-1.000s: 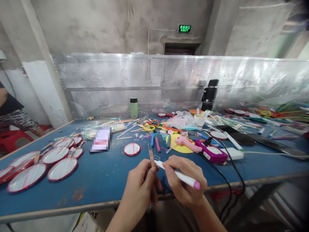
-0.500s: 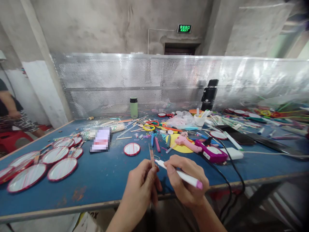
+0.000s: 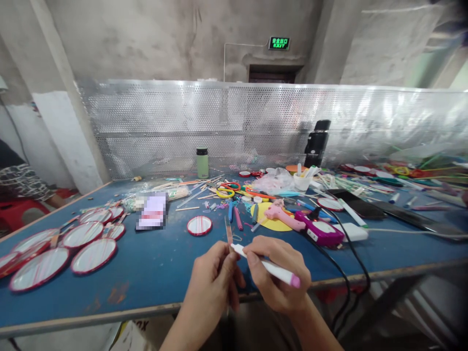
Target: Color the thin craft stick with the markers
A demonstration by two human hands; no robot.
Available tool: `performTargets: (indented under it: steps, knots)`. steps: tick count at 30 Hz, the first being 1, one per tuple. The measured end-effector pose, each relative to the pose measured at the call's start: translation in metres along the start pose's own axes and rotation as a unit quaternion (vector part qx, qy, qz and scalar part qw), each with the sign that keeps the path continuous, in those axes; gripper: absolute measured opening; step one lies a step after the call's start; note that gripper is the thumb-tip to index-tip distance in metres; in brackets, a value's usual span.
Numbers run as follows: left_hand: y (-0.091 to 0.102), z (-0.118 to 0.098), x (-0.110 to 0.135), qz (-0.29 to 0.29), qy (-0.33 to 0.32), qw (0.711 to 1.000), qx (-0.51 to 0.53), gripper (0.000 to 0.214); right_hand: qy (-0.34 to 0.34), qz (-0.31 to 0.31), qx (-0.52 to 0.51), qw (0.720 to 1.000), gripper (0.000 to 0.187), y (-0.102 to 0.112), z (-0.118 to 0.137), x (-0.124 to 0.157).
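My left hand (image 3: 215, 275) pinches a thin flat wooden stick (image 3: 228, 232), held upright near the table's front edge. The stick's upper part looks coloured reddish brown, and its lower end is hidden by my fingers. In my right hand (image 3: 280, 273) is a white marker pen (image 3: 272, 268) with a pink end, slanted so that its tip meets the stick just above my left thumb. Beyond the hands lie a small round red-rimmed disc (image 3: 199, 225), a pink marker (image 3: 238, 219) and a blue marker (image 3: 230, 212).
Several larger red-rimmed discs (image 3: 94, 256) overlap at the left. A phone (image 3: 152, 211) lies nearby. Right of centre are a pink handheld fan (image 3: 280, 213), a purple device (image 3: 321, 230) and black cables (image 3: 360, 263). A green bottle (image 3: 202, 164) and black flask (image 3: 317, 144) stand behind. Another person (image 3: 22, 175) sits far left.
My right hand has shifted slightly left, bringing the marker's tip onto the stick. My left hand has stayed almost still. The person at far left has moved.
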State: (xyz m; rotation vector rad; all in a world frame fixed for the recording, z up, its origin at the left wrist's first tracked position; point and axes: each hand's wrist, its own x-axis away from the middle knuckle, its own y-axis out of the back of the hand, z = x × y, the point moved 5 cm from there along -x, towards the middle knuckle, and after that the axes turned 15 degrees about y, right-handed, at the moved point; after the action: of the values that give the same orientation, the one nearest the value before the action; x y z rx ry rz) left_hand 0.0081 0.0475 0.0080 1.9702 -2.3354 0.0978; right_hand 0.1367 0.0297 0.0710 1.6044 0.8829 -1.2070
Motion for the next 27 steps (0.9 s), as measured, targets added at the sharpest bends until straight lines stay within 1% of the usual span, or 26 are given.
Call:
performTargets:
  steps: [2,7,13,19,25,27]
  knots:
    - [-0.0001,-0.0005,0.0002,0.000,-0.001,1.000,-0.001,0.033,-0.002,0.002,0.001,1.000,0.015,-0.0003,0.0000,0.0004]
    - [-0.0005,-0.0015,0.0015,0.003,0.002,1.000,-0.002,0.034,-0.012,-0.021,0.018,1.000,0.016,0.0034,0.0010,-0.0002]
    - [-0.0001,-0.0025,0.0011,-0.001,0.007,1.000,-0.001,0.032,-0.001,-0.001,-0.001,1.000,0.016,0.0007,0.0020,-0.0018]
    - [0.0003,-0.0019,0.0002,0.003,0.007,1.000,0.002,0.033,-0.010,-0.025,0.026,0.999,0.018,0.0045,0.0022,-0.0019]
    - [-0.0001,-0.0023,0.0009,-0.004,0.014,1.000,0.004,0.035,-0.003,0.000,0.016,1.000,0.016,0.0010,0.0020,-0.0020]
    - [-0.0001,-0.0027,0.0004,-0.001,0.016,1.000,0.009,0.035,-0.004,0.000,0.021,1.000,0.016,0.0008,0.0016,-0.0016]
